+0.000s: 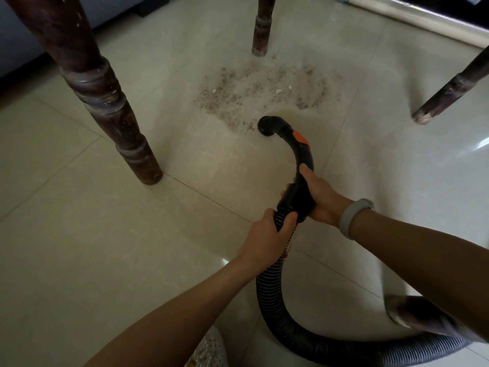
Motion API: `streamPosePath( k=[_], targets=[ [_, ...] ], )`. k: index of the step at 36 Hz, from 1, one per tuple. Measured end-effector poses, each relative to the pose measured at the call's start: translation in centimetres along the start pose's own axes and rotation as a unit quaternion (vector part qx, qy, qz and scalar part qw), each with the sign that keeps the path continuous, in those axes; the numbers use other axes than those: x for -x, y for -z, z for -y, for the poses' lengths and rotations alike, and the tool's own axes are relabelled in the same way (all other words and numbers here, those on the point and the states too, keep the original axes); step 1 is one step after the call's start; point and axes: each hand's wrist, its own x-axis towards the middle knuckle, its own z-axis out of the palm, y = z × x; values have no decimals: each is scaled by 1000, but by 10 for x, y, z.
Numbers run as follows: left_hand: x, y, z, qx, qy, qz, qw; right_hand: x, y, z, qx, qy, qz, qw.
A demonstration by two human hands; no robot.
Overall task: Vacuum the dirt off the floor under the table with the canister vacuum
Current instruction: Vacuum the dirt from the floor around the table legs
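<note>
The left hand (267,234) curls round the ribbed hose (272,300), and at one o'clock from it the right hand (318,197) grips the black curved handle (299,165). The handle's open nozzle end (266,125) sits on the tiled floor (132,234), touching the dirt patch (259,91) at its six-o'clock edge. Dark turned table legs (105,102) stand at nine, twelve and three o'clock around the dirt.

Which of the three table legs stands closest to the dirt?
The far middle table leg: the dirt patch begins right at its foot, while the other two legs stand clear of it.
</note>
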Motion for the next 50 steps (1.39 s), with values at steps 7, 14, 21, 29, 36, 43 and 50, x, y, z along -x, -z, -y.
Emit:
streamPosePath(
  k=[7, 14, 21, 29, 36, 43, 50],
  targets=[
    [-13, 8, -4, 15, 10, -9, 1000, -8, -14, 11, 7, 6, 0, 1000],
    [-21, 19, -9, 34, 13, -15, 999, -10, -26, 20, 1, 9, -4, 1000],
    [-1, 10, -1, 32, 22, 4, 999, 0, -15, 5, 17, -5, 17, 1000],
    [18, 1, 1, 57, 29, -3, 998, 11, -3, -7, 17, -8, 29, 999],
    [23, 1, 0, 64, 26, -9, 998, 11, -4, -7, 19, -22, 44, 999],
    [27, 4, 4, 80, 34, -25, 996, 10, -16, -8, 45, -18, 58, 997],
    [23, 9, 13, 96, 46, -44, 993, 4, -30, -13, 75, 24, 35, 996]
  ],
)
